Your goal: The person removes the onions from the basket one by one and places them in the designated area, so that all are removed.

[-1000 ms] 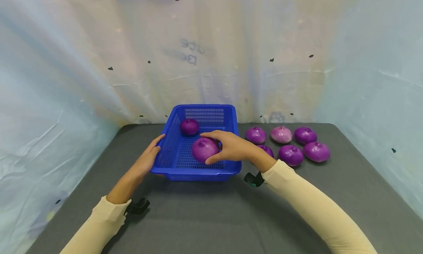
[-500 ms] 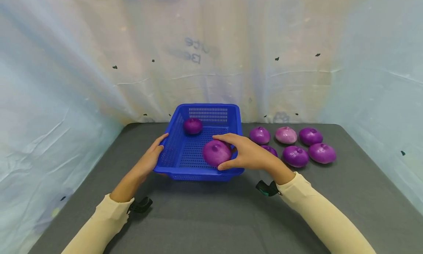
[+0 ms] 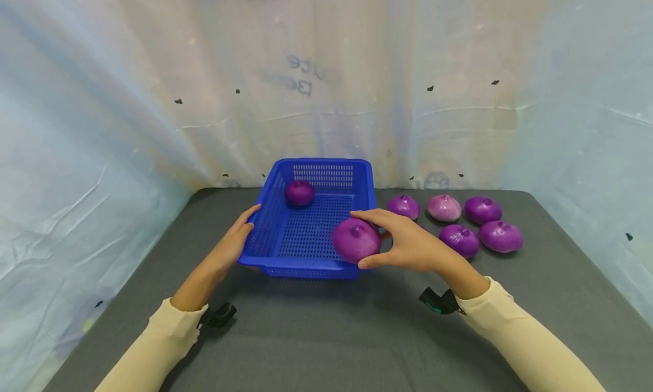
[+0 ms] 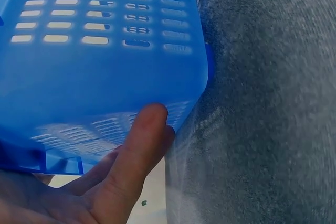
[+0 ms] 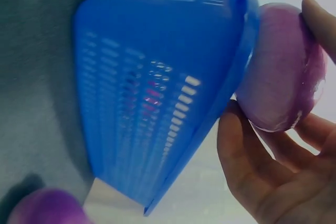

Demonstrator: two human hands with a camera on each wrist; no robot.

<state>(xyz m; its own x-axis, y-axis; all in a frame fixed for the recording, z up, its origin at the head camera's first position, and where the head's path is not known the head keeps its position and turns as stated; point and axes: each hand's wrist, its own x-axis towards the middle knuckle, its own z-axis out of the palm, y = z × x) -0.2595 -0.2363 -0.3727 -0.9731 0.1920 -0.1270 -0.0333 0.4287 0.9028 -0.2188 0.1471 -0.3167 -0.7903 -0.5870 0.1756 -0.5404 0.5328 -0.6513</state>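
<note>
A blue perforated plastic basket [image 3: 316, 263] stands on the dark table, one purple onion [image 3: 299, 193] lying in its far left corner. My left hand [image 3: 232, 242] grips the basket's left side; in the left wrist view its fingers [image 4: 142, 145] lie against the basket's outer wall. In my right hand [image 3: 408, 242] another purple onion [image 3: 356, 240] is held between thumb and fingers, over the basket's near right rim. The right wrist view shows that onion [image 5: 281, 69] beside the rim, raised above the table.
Several more onions [image 3: 501, 236] sit in loose rows on the dark grey tabletop [image 3: 326, 335], right of the basket; one of them, an onion [image 3: 444, 208], is paler pink. A pale plastic sheet [image 3: 336, 86] hangs behind the table and along both sides.
The right hand has carried its onion rightward and nearer, from over the basket's middle to its right rim. The left hand keeps its hold on the basket. The head view has shifted slightly.
</note>
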